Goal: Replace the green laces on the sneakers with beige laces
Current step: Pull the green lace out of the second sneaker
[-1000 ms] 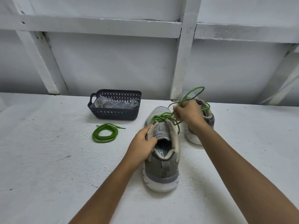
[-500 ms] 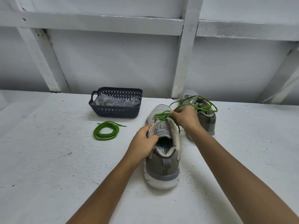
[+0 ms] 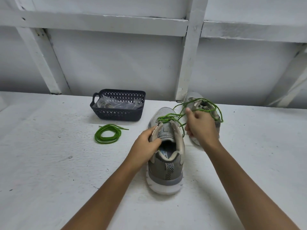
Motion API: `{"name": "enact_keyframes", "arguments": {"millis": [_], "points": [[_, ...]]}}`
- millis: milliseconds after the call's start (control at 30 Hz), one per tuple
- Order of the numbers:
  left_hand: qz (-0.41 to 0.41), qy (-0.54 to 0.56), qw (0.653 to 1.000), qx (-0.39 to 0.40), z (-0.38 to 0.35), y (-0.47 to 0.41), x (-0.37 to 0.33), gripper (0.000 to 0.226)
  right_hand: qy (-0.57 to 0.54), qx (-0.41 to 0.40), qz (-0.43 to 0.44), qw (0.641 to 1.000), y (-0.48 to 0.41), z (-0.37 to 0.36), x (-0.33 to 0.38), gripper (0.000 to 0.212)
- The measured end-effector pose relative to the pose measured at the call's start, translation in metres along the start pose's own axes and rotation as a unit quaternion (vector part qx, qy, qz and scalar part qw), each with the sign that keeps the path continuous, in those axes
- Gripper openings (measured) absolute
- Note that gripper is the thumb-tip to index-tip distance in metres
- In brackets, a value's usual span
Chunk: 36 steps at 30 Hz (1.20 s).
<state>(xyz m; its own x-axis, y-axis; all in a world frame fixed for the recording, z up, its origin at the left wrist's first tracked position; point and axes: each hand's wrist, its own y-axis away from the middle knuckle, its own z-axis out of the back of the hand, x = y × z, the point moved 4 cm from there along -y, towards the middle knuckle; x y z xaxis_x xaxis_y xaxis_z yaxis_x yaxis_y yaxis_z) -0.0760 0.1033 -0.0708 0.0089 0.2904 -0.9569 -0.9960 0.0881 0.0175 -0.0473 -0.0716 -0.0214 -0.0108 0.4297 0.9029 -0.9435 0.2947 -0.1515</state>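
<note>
Single view, worn on the head: wide-angle, facing forward and down across the white table (image 3: 49, 171) toward the panelled wall (image 3: 116, 63). The left forearm (image 3: 108, 193) and right forearm (image 3: 240, 180) enter from the bottom edge; the near sneaker (image 3: 166, 170) sits close, centre frame.

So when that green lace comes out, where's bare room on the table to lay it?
The widest bare stretch of table is on the left, in front of the coiled lace and basket, left of the near shoe. Another lies right of the far shoe. It is crowded between the shoes, where the right hand holds the threaded lace.
</note>
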Motion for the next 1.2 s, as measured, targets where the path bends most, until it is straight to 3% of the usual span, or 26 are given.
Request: {"name": "enact_keyframes", "arguments": {"millis": [67, 167, 267, 400, 567, 767, 1033, 1200], "points": [[-0.009, -0.018, 1.0, -0.007, 0.003, -0.002, -0.004, 0.026, -0.001, 0.025, -0.004, 1.0, 0.014, -0.006, -0.009, 0.043], [-0.003, -0.021, 0.999, -0.03, 0.01, -0.016, -0.011, 0.038, -0.023, 0.043, 0.0, 0.999, 0.032, -0.012, -0.014, 0.038], [-0.002, -0.074, 0.997, -0.037, 0.019, -0.042, -0.014, 0.024, -0.041, 0.071, 0.011, 0.997, 0.047, -0.015, -0.011, 0.029], [-0.041, -0.217, 0.975, -0.007, 0.018, -0.072, -0.014, 0.027, 0.008, 0.095, 0.015, 0.995, 0.051, -0.021, -0.018, 0.042], [-0.091, -0.237, 0.967, -0.002, 0.017, -0.083, -0.019, 0.014, 0.034, 0.095, 0.008, 0.995, 0.045, -0.024, -0.016, 0.044], [-0.141, -0.33, 0.932, 0.047, 0.009, -0.089, -0.024, 0.012, 0.043, 0.096, 0.014, 0.994, 0.041, -0.029, -0.007, 0.027], [-0.108, -0.308, 0.942, 0.073, 0.004, -0.117, -0.055, 0.017, 0.028, 0.09, 0.002, 0.996, 0.043, -0.031, -0.013, 0.02], [-0.087, -0.201, 0.973, 0.071, -0.002, -0.125, -0.067, 0.018, 0.007, 0.094, -0.001, 0.996, 0.044, -0.031, -0.014, 0.024]]}}
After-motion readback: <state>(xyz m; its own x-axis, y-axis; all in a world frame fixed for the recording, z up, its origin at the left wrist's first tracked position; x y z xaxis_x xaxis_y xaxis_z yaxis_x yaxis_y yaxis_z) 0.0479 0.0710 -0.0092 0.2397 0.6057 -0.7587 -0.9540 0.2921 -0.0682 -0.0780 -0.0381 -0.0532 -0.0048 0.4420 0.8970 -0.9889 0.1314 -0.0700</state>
